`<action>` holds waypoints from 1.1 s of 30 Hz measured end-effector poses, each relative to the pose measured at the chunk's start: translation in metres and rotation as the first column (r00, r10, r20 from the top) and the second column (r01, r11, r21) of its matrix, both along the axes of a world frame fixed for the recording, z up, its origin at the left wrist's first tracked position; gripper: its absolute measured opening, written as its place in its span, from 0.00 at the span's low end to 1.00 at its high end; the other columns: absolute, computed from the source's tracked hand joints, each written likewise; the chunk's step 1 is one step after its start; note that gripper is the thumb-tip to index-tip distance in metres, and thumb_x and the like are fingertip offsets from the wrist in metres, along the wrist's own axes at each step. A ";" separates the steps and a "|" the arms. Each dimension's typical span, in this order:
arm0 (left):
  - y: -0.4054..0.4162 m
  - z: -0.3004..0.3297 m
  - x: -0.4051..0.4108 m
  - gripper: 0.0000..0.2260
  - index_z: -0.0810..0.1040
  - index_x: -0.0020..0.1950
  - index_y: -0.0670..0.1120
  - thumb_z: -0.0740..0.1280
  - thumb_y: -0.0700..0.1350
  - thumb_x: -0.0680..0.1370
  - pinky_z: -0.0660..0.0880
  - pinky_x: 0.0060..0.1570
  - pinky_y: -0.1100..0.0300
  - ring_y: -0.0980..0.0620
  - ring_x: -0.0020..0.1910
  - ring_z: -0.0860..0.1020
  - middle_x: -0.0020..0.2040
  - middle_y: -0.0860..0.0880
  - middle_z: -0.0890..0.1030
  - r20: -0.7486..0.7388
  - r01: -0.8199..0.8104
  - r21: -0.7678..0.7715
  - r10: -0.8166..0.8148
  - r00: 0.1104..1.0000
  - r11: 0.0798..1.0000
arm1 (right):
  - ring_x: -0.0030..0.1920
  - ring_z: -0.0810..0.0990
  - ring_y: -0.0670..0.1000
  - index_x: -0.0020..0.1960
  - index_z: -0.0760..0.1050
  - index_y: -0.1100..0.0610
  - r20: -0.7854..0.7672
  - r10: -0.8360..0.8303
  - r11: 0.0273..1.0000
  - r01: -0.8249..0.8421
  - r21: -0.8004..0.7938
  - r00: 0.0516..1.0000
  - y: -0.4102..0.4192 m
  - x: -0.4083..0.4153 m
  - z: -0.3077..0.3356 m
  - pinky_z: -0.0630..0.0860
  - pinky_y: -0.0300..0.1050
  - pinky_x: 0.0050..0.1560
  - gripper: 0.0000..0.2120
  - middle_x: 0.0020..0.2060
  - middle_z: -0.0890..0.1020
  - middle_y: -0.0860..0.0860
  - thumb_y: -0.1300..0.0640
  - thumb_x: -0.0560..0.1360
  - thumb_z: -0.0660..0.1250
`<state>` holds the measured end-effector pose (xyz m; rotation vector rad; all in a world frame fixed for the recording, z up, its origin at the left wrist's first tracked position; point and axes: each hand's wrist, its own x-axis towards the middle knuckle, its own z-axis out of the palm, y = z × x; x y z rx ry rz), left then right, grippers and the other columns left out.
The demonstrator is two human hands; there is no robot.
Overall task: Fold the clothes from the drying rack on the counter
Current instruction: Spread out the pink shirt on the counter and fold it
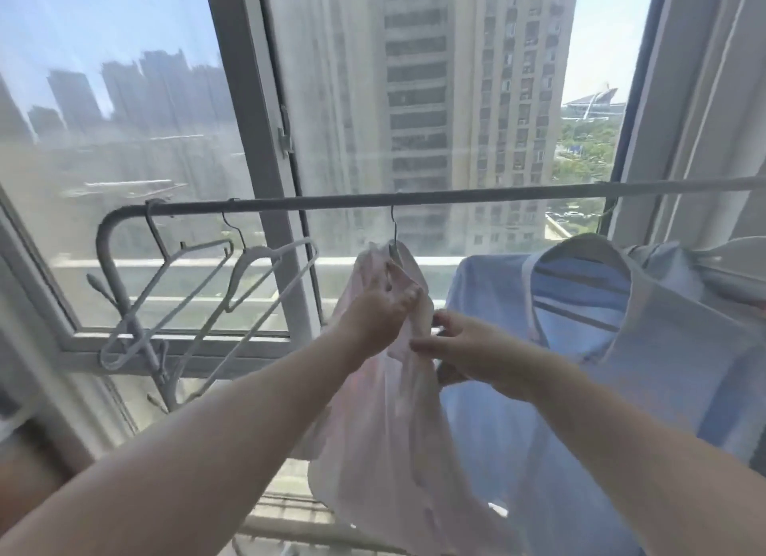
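Note:
A pale pink garment (385, 439) hangs from a hanger whose metal hook (393, 232) sits over the grey rail of the drying rack (456, 199). My left hand (379, 313) grips the pink fabric near its top, just under the hook. My right hand (460, 340) pinches the same fabric from the right side. A light blue shirt (580, 373) hangs to the right of the pink garment, its collar turned toward me.
Two bare white hangers (232, 290) dangle on the rail's left end, beside the rack's bent corner (105, 240). A large window (166, 161) with a grey frame stands right behind the rack. A low wire shelf (290, 510) shows below the clothes.

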<state>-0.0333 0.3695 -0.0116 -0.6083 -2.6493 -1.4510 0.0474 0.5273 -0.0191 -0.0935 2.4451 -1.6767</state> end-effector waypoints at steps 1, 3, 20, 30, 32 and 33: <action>-0.004 0.003 0.004 0.33 0.57 0.81 0.57 0.61 0.62 0.77 0.66 0.74 0.43 0.47 0.75 0.68 0.79 0.49 0.66 0.036 -0.019 0.011 0.019 0.999 1.000 | 0.50 0.86 0.63 0.63 0.74 0.53 0.000 0.062 0.997 -0.062 -0.041 0.998 -0.008 0.002 -0.001 0.81 0.58 0.61 0.15 0.53 0.86 0.57 0.50 0.79 0.70; -0.013 0.011 0.015 0.28 0.69 0.74 0.55 0.60 0.63 0.75 0.74 0.66 0.42 0.46 0.64 0.78 0.68 0.48 0.78 0.102 -0.072 -0.013 0.073 0.992 0.997 | 0.49 0.87 0.60 0.65 0.74 0.50 -0.001 0.149 0.986 -0.149 -0.078 0.989 -0.020 0.006 -0.001 0.80 0.56 0.62 0.16 0.54 0.85 0.57 0.49 0.79 0.71; -0.121 0.027 0.068 0.18 0.76 0.63 0.49 0.60 0.60 0.81 0.72 0.53 0.53 0.43 0.58 0.77 0.59 0.46 0.81 -0.138 -0.442 -0.407 0.425 0.895 0.799 | 0.60 0.80 0.48 0.63 0.77 0.48 -0.098 0.301 0.951 -0.307 -0.047 0.948 -0.129 0.009 0.004 0.76 0.44 0.54 0.21 0.57 0.83 0.41 0.67 0.75 0.61; -0.113 0.037 0.063 0.19 0.73 0.68 0.47 0.62 0.44 0.77 0.73 0.60 0.47 0.36 0.64 0.73 0.67 0.39 0.70 -0.043 -0.517 -0.479 0.569 0.821 0.709 | 0.56 0.83 0.48 0.58 0.81 0.49 -0.151 0.150 0.987 -0.158 -0.042 0.977 -0.137 -0.009 -0.004 0.77 0.44 0.53 0.18 0.54 0.85 0.44 0.65 0.79 0.60; -0.116 0.037 0.064 0.13 0.77 0.61 0.45 0.61 0.42 0.77 0.75 0.55 0.52 0.38 0.58 0.76 0.62 0.39 0.75 -0.052 -0.466 -0.442 0.497 0.866 0.766 | 0.52 0.84 0.51 0.63 0.78 0.50 -0.147 0.082 0.987 -0.101 -0.126 0.986 -0.138 -0.017 -0.005 0.78 0.49 0.51 0.13 0.56 0.84 0.50 0.58 0.81 0.60; -0.117 0.036 0.066 0.11 0.78 0.59 0.44 0.61 0.42 0.79 0.75 0.53 0.52 0.39 0.56 0.77 0.59 0.40 0.77 -0.040 -0.432 -0.422 0.459 0.887 0.797 | 0.49 0.84 0.50 0.64 0.77 0.50 -0.134 0.066 0.982 -0.089 -0.170 0.989 -0.139 -0.020 -0.006 0.78 0.49 0.49 0.12 0.55 0.83 0.50 0.54 0.82 0.61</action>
